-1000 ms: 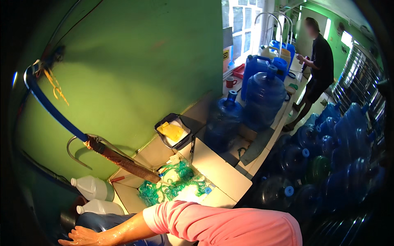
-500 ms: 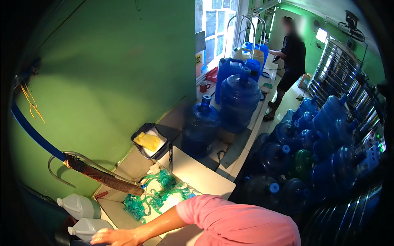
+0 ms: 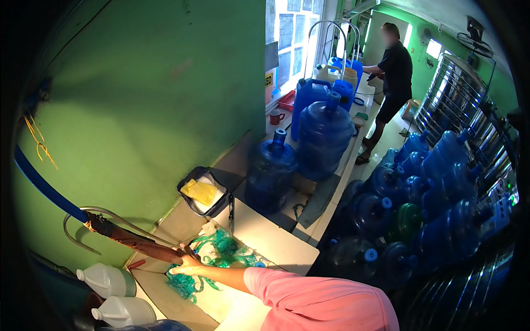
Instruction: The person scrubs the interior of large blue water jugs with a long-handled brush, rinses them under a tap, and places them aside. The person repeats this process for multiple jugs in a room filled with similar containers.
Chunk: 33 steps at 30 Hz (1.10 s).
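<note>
Right hand (image 3: 189,265): positioned at the lower end of the dark wrapped sleeve (image 3: 138,241), above the tiled basin (image 3: 176,303). The fingers and thumb lie about the sleeve's end, but whether the grip is closed on it or merely resting against it cannot be told; the left hand is out of view, so its grip cannot be told either. From the right hand, the sleeve runs toward 10 o'clock and joins the curved blue hose (image 3: 49,190). Green stringy netting (image 3: 223,243) lies at 2 o'clock, with more at 6 o'clock; two white jugs (image 3: 113,281) stand between 7 and 9 o'clock. For sound handling, set the fingers fully around the sleeve, with the thumb opposed, before applying any load. A wet surface would be liable to slip, so firm, even pressure is advisable. Guide the end along the line of the hose; a sharp sideways pull could kink it. Keep fingertips free of the loose netting, which could snag, and keep the forearm away from the black-handled knife (image 3: 231,215) at 1 to 2 o'clock.
</note>
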{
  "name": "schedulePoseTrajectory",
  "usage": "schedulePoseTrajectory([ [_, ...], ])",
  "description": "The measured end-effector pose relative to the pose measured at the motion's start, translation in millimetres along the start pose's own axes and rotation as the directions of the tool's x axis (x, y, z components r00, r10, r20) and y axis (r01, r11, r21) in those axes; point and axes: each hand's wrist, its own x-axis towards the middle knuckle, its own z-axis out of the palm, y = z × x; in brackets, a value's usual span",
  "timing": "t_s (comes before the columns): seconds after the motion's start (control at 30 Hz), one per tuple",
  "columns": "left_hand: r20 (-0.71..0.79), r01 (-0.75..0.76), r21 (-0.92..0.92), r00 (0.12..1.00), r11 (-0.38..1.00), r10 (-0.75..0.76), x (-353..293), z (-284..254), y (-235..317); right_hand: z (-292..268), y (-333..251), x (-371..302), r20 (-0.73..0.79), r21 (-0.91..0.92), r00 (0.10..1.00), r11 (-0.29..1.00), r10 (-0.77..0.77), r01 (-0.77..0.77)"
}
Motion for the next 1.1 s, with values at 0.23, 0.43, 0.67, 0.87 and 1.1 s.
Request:
schedulePoseTrajectory([
  [0.23, -0.096, -0.116, -0.455, 0.992, 0.883, 0.081, 25, 28, 18, 4, -15, -15, 0.324, 0.195, 0.946, 0.976, 0.023, -0.091],
  [0.43, -0.115, -0.145, -0.95, 0.986, 0.277, 0.122, 140, 8, 89, -4, -34, -91, 0.297, -0.052, 0.818, 0.847, -0.493, 0.53],
  [0.67, -0.139, -0.269, -0.745, 0.957, 0.61, 0.253, 158, -4, 121, -23, -24, -94, 0.395, -0.209, 0.832, 0.844, -0.389, 0.494],
  [0.87, -0.025, -0.205, -0.325, 0.978, 0.923, 0.209, 133, -9, 95, -25, 14, -79, 0.312, 0.067, 0.94, 0.991, -0.135, 0.12],
  [1.1, -0.089, -0.154, -0.108, 0.985, 0.982, 0.145, 99, -8, 67, 30, 125, -56, 0.764, -0.12, 0.626, 0.988, 0.157, -0.101],
])
